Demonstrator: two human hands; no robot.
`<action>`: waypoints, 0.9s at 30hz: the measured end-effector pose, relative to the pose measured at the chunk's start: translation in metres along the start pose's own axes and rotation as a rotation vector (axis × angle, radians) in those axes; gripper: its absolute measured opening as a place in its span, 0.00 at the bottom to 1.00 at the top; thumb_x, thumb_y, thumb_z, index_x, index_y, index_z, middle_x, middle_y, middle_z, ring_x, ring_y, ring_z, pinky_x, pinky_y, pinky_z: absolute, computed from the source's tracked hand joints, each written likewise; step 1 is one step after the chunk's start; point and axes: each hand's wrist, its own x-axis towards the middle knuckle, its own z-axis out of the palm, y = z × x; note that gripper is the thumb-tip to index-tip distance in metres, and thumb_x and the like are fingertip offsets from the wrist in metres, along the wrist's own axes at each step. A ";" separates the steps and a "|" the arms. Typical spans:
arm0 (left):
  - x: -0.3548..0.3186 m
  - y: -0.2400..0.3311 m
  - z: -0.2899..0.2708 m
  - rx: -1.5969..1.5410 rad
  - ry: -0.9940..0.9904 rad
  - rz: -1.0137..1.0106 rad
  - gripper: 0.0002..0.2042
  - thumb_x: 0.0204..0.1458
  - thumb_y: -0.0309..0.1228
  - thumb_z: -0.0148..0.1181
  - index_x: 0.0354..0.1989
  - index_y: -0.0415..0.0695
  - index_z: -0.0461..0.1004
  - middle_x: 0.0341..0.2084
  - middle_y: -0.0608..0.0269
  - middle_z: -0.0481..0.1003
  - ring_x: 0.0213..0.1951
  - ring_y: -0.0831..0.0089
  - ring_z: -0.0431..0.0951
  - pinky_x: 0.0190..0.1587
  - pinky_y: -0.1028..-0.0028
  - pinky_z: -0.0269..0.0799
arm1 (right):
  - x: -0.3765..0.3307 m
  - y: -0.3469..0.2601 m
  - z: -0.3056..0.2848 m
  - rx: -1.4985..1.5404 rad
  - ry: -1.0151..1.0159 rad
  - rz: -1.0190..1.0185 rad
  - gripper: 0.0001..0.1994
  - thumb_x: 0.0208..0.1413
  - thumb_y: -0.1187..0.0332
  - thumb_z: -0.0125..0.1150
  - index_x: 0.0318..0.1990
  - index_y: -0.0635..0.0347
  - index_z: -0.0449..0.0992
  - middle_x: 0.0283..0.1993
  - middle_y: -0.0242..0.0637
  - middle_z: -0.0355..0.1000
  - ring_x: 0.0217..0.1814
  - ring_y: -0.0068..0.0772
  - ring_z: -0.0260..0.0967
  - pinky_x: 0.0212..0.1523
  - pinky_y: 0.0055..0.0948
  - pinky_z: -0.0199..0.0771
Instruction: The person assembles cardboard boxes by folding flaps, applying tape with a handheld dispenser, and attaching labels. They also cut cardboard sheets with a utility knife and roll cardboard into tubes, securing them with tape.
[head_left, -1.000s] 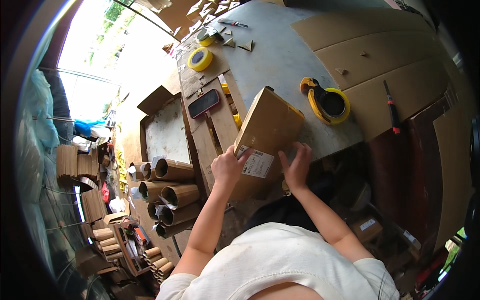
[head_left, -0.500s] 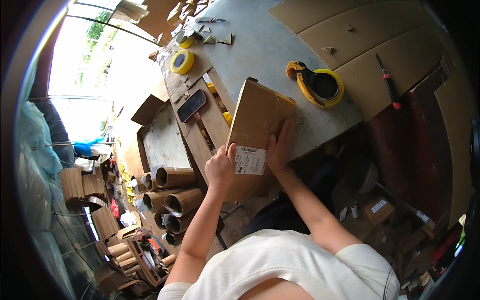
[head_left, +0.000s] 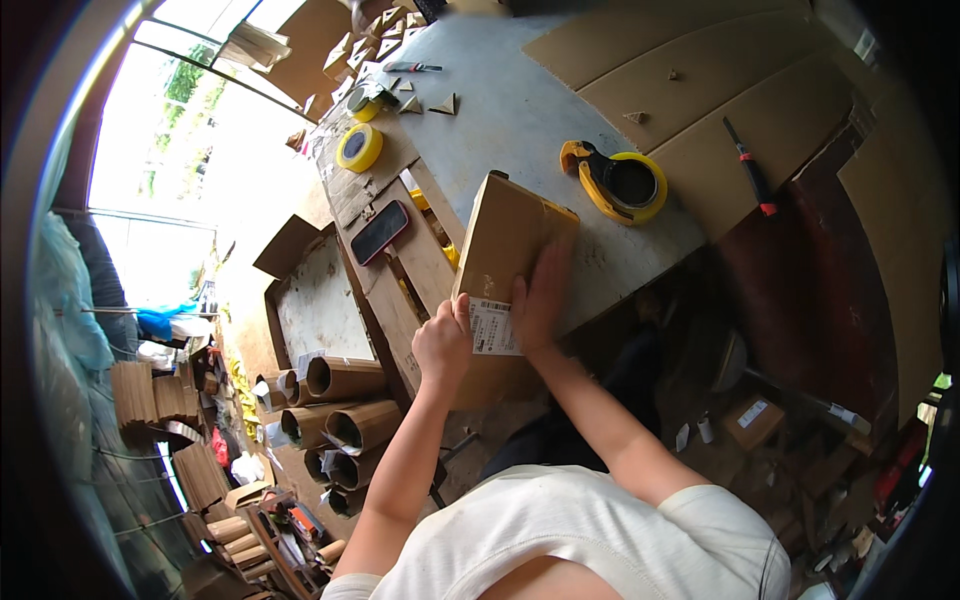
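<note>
A brown cardboard box is at the table's near edge, its upper part over the grey tabletop. My left hand closes around its left edge, thumb on the upper face. My right hand lies flat on that face with fingers stretched out, a little blurred by motion. Under the right hand, a white printed label is partly covered. To the right of the box rests a yellow tape dispenser with a roll in it. A dark phone lies on the wooden boards to the left.
A yellow tape roll and a utility knife lie toward the far left. A red-and-black-handled tool rests on flat cardboard sheets at right. Rolled cardboard tubes are stacked below the table's left side.
My right hand has slid left across the box and now covers more of the label. My left hand keeps its hold. The whole view has shifted slightly.
</note>
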 end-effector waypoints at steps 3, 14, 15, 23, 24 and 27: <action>0.003 -0.001 -0.001 -0.017 0.016 0.001 0.23 0.58 0.48 0.34 0.24 0.42 0.69 0.15 0.46 0.72 0.21 0.47 0.74 0.25 0.56 0.69 | -0.052 -0.032 -0.003 0.248 -0.131 -0.144 0.28 0.53 0.65 0.46 0.59 0.71 0.52 0.62 0.57 0.49 0.66 0.56 0.41 0.64 0.46 0.40; 0.015 0.008 -0.008 -0.012 -0.033 -0.129 0.26 0.58 0.49 0.30 0.31 0.45 0.74 0.19 0.45 0.73 0.27 0.46 0.74 0.30 0.53 0.68 | 0.017 -0.026 0.006 0.155 -0.174 -0.134 0.31 0.55 0.60 0.46 0.61 0.71 0.48 0.65 0.57 0.41 0.67 0.54 0.38 0.65 0.46 0.36; 0.013 0.004 -0.006 -0.027 -0.037 -0.156 0.26 0.58 0.49 0.30 0.31 0.45 0.74 0.19 0.45 0.73 0.27 0.46 0.74 0.30 0.53 0.68 | -0.002 -0.030 -0.003 0.272 -0.267 -0.246 0.31 0.55 0.60 0.45 0.61 0.70 0.47 0.66 0.56 0.40 0.68 0.54 0.37 0.65 0.46 0.35; 0.000 -0.006 0.002 -0.072 0.155 -0.091 0.20 0.57 0.47 0.37 0.25 0.45 0.68 0.15 0.49 0.72 0.20 0.49 0.74 0.23 0.56 0.68 | 0.089 0.011 0.015 0.221 -0.070 -0.032 0.29 0.57 0.59 0.43 0.61 0.69 0.49 0.65 0.55 0.43 0.67 0.54 0.40 0.64 0.46 0.40; 0.004 -0.006 0.003 0.005 0.113 -0.085 0.20 0.55 0.50 0.40 0.27 0.46 0.69 0.15 0.50 0.72 0.20 0.50 0.74 0.23 0.57 0.69 | 0.092 0.011 0.036 0.179 -0.086 -0.034 0.28 0.57 0.59 0.43 0.61 0.69 0.50 0.64 0.55 0.45 0.67 0.53 0.42 0.64 0.46 0.41; 0.018 0.003 -0.005 0.040 0.054 -0.137 0.31 0.38 0.65 0.51 0.30 0.45 0.70 0.15 0.52 0.73 0.21 0.53 0.75 0.24 0.60 0.70 | 0.122 0.007 0.069 0.145 -0.148 -0.117 0.26 0.56 0.59 0.45 0.57 0.67 0.57 0.58 0.56 0.56 0.62 0.54 0.51 0.61 0.46 0.49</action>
